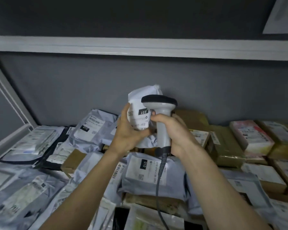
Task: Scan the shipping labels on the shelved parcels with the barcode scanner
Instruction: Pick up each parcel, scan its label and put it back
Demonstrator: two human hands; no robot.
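Frame centre: left hand [129,130] fingers curled round white parcel [140,112], label [140,119] up; right hand [171,131] fingers wrapped round scanner [161,112] grip, head just beside label

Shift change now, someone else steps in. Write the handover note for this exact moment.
Left hand grips a white poly parcel lifted above the shelf, label "231" facing the person.
Right hand grips the grey barcode scanner by its handle, head level with that label; its cable hangs down.
Other parcels lie packed on the shelf.
Done: cannot tell which are scanned.
Left: scan 231, set it back, continue through the rest.
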